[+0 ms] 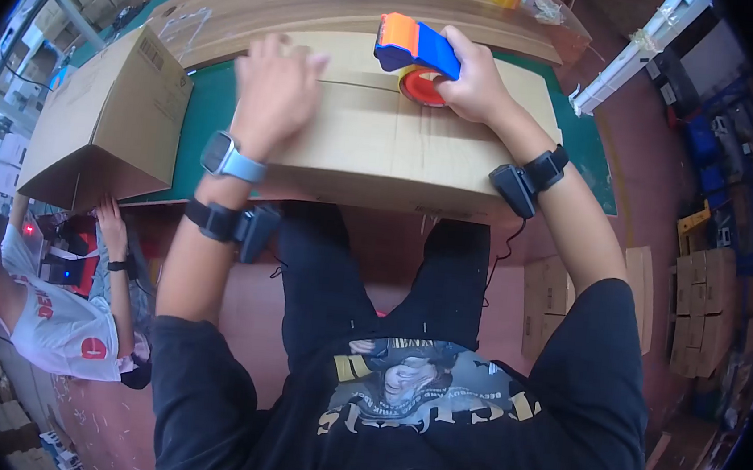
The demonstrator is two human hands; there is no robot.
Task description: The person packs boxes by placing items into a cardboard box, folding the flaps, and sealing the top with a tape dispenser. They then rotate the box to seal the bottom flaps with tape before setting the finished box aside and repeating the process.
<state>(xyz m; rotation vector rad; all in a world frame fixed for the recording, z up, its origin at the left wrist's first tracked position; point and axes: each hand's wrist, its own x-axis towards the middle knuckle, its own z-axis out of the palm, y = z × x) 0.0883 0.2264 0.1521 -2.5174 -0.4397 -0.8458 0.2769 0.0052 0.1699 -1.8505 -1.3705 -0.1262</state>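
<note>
Cardboard, stiff but light and easily dented, made up the box [403,139] on the green table [204,104]; the left hand [273,92] lay flat and open on its top flaps. Above the box's seam the right hand [475,78] gripped the tape dispenser [415,50] by its blue handle, probably the surest hold; a second box [104,122] stood left of it.

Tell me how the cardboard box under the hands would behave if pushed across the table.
The cardboard box would probably slide rather than tip: it sits flat and wide on the table. Its top likely flexes a little where the left hand presses beside the seam.

Your blue-and-orange tape dispenser [415,49] with its red roll sits on the far seam of the closed cardboard box [385,137] before you.
</note>
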